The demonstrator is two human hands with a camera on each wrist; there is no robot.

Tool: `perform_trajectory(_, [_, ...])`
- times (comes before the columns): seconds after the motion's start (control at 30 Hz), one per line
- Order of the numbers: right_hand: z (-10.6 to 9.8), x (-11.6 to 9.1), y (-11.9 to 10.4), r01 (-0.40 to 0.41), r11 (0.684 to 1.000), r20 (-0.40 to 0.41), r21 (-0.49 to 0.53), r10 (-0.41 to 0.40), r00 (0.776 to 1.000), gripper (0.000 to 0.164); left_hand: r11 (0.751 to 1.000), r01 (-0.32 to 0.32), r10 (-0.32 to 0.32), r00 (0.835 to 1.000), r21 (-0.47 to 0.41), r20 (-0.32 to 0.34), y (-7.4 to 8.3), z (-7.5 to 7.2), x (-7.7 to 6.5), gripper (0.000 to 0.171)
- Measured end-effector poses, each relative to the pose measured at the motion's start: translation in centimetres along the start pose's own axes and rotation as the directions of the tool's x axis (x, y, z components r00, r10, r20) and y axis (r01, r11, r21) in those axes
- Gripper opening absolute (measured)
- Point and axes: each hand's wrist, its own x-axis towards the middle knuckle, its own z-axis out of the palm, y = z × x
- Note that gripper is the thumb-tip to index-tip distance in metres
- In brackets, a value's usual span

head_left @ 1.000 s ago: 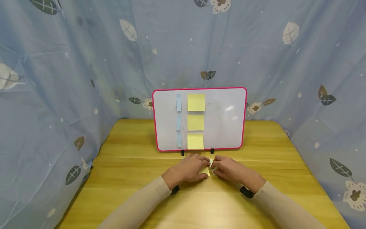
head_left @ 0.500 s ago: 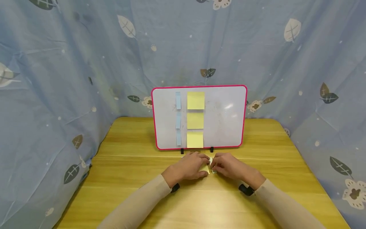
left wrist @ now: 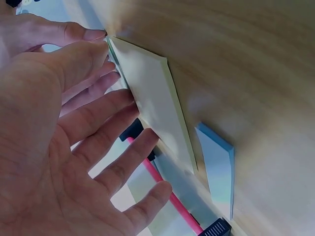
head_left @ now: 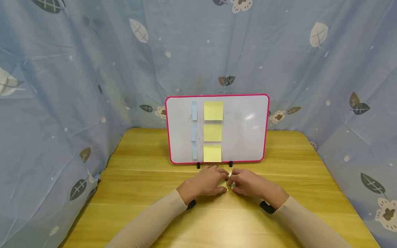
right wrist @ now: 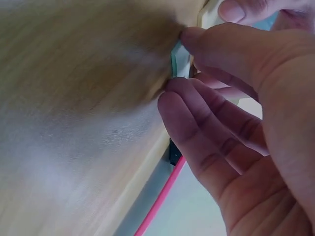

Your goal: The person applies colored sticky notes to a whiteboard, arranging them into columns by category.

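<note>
My left hand (head_left: 206,181) lies over a yellow sticky note pad (left wrist: 150,88) on the table, fingertips and thumb touching its edge. Just right of that pad, my right hand (head_left: 249,182) pinches a narrow pale green sticky note pad (right wrist: 180,61) between thumb and fingers. Most of the green pad is hidden by the fingers in the head view. A narrow blue sticky note pad (left wrist: 216,169) lies beyond the yellow one in the left wrist view. Behind the hands stands a whiteboard (head_left: 243,137) bearing yellow notes (head_left: 213,111) and blue notes (head_left: 194,111) in two columns.
The red-rimmed board stands on small black feet (head_left: 198,165) near the middle of the wooden table (head_left: 142,148). A blue patterned curtain (head_left: 186,51) surrounds the table at the back and both sides. Each wrist wears a black strap (head_left: 267,207).
The right fingers have shifted slightly and cover more of the pale green pad. The left hand stays on the yellow pad, and the notes on the board are unchanged.
</note>
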Motion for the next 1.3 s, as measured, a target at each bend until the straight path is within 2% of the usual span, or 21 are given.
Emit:
perform_trajectory(0.2, [0.4, -0.3, -0.2, 0.041, 0.994, -0.023, -0.103, -0.043, 0.999, 0.014, 1.0, 0.002, -0.002, 1.0, 0.02, 0.003, 0.1, 0.1, 0.1, 0.049])
perform_trajectory(0.33, [0.6, -0.4, -0.4, 0.065, 0.99, -0.031, -0.125, -0.069, 0.997, 0.014, 1.0, 0.006, -0.006, 1.0, 0.017, 0.009, 0.1, 0.0, 0.0, 0.049])
perform_trajectory(0.53, [0.6, -0.3, -0.4, 0.05, 0.996, 0.008, -0.078, -0.049, 0.999, 0.008, 1.0, 0.003, -0.003, 1.0, -0.009, 0.005, -0.1, 0.2, -0.3, 0.048])
perform_trajectory(0.73, [0.4, -0.1, -0.1, -0.008, 0.999, 0.024, -0.034, 0.009, 1.0, 0.007, 1.0, -0.005, 0.005, 1.0, -0.006, -0.004, -0.3, 0.0, -0.2, 0.05])
perform_trajectory(0.93, [-0.1, -0.5, 0.6, -0.053, 0.998, 0.006, 0.024, 0.052, 0.999, 0.022, 1.0, -0.019, 0.019, 1.0, -0.002, 0.001, -0.3, -0.3, 0.1, 0.05])
perform_trajectory(1.1, [0.1, -0.6, 1.1, 0.017, 1.0, -0.046, -0.009, -0.018, 0.999, 0.018, 1.0, -0.023, 0.023, 1.0, -0.002, 0.004, -0.6, -0.4, 0.4, 0.047])
perform_trajectory(1.2, [0.5, -0.5, 1.1, 0.079, 0.995, -0.079, -0.067, -0.085, 0.993, 0.012, 1.0, -0.018, 0.018, 1.0, -0.018, 0.015, -0.9, -0.3, 0.5, 0.045])
perform_trajectory(1.3, [0.9, -0.4, 1.1, 0.106, 0.986, -0.092, -0.126, -0.118, 0.989, 0.01, 1.0, -0.022, 0.023, 0.999, -0.019, 0.028, -1.0, -0.3, 0.4, 0.046])
